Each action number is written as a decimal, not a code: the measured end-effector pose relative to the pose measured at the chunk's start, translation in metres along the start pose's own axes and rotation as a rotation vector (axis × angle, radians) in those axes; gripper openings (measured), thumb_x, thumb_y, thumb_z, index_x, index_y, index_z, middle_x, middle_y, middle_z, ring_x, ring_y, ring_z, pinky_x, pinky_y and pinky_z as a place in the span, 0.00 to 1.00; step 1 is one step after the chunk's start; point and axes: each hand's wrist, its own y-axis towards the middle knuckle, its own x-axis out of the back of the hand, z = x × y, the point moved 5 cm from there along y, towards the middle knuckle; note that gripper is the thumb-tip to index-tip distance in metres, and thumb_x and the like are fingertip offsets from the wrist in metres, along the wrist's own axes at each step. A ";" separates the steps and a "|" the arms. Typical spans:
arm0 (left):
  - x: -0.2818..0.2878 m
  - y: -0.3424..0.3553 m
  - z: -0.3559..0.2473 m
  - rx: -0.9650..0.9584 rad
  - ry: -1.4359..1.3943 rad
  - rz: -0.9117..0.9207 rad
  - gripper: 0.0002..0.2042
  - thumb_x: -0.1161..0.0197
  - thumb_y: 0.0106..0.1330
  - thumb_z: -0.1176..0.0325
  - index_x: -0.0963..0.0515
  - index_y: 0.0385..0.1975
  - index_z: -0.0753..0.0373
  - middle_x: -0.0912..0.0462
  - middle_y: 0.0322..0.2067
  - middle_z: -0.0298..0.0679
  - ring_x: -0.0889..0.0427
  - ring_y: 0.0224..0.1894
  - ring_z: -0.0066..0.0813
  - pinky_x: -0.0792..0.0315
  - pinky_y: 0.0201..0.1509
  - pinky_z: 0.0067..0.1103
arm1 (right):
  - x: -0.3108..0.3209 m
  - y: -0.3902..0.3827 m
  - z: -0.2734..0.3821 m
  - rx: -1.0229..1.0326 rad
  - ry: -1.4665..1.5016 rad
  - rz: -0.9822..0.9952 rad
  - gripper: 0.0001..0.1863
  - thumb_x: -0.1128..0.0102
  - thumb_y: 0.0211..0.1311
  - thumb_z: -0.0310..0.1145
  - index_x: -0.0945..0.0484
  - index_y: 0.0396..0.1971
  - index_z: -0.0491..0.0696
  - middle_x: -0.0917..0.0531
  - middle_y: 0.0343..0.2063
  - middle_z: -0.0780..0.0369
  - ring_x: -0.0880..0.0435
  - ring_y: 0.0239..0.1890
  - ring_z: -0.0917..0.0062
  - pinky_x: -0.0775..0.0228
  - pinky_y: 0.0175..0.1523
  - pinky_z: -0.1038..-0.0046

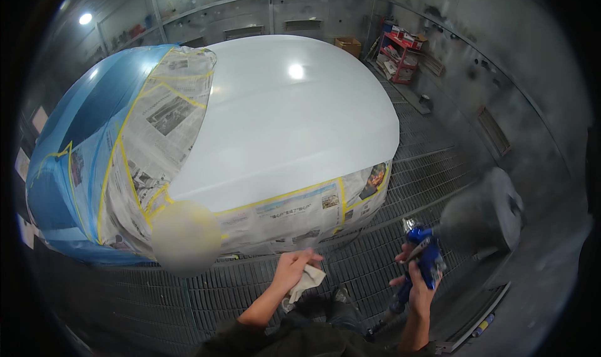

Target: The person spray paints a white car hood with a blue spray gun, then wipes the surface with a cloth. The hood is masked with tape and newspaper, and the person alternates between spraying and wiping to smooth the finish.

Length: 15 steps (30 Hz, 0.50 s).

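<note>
A blue spray gun [427,258] with a silver nozzle is gripped in my right hand [421,288], its nozzle tilted up and to the left. My left hand [292,269], fingers curled, holds a pale cloth [308,283] whose lower end hangs free. Beyond both hands lies a car's white hood [288,119], glossy under a lamp's reflection. Newspaper [282,216] edged with yellow tape covers the car's side below the hood. More taped newspaper [164,116] runs along the hood's left edge. Neither hand touches the car.
Blue sheeting [75,163] wraps the car's left part. Metal grating [250,300] forms the floor. A red shelf [398,58] with boxes and papers stands at the back right, near a cardboard box [348,45]. Two round blurred smudges partly cover the view.
</note>
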 end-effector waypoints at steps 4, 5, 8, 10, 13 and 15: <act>-0.058 0.003 -0.008 -0.057 0.043 0.157 0.17 0.41 0.72 0.61 0.16 0.33 0.72 0.14 0.27 0.39 0.19 0.31 0.20 0.26 0.37 0.18 | 0.032 0.001 0.005 0.032 -0.067 -0.044 0.18 0.40 0.65 0.33 0.23 0.53 0.41 0.17 0.49 0.58 0.18 0.47 0.75 0.18 0.26 0.75; -0.072 0.000 -0.017 -0.120 0.072 0.192 0.16 0.40 0.71 0.62 0.16 0.32 0.72 0.14 0.28 0.38 0.19 0.31 0.19 0.26 0.38 0.18 | 0.047 0.008 -0.001 0.020 -0.114 -0.081 0.18 0.40 0.65 0.33 0.23 0.53 0.41 0.17 0.49 0.58 0.18 0.46 0.75 0.18 0.26 0.74; -0.136 -0.011 -0.056 -0.239 0.348 0.335 0.12 0.35 0.67 0.62 0.16 0.30 0.66 0.15 0.23 0.37 0.17 0.26 0.21 0.26 0.31 0.19 | 0.084 0.016 -0.011 0.038 -0.135 -0.229 0.18 0.42 0.67 0.32 0.24 0.54 0.42 0.17 0.48 0.58 0.18 0.46 0.76 0.19 0.24 0.73; -0.183 -0.015 -0.073 -0.532 0.477 0.364 0.13 0.33 0.64 0.60 0.18 0.26 0.64 0.15 0.23 0.37 0.17 0.23 0.28 0.26 0.28 0.22 | 0.087 0.016 -0.010 0.009 -0.119 -0.255 0.18 0.42 0.68 0.32 0.25 0.55 0.42 0.17 0.48 0.58 0.18 0.46 0.76 0.19 0.32 0.72; -0.243 -0.020 -0.096 -0.745 0.730 0.365 0.17 0.33 0.61 0.53 0.24 0.22 0.60 0.18 0.22 0.36 0.17 0.22 0.36 0.25 0.26 0.27 | 0.079 0.024 -0.021 0.107 -0.133 -0.166 0.18 0.44 0.68 0.28 0.26 0.56 0.39 0.19 0.49 0.59 0.20 0.45 0.78 0.23 0.39 0.77; -0.268 -0.018 -0.107 -0.856 0.854 0.279 0.19 0.34 0.60 0.51 0.25 0.22 0.62 0.19 0.20 0.37 0.17 0.22 0.36 0.26 0.23 0.27 | 0.082 0.027 -0.036 0.235 0.033 -0.031 0.24 0.44 0.65 0.26 0.30 0.60 0.39 0.22 0.53 0.56 0.21 0.46 0.76 0.28 0.52 0.71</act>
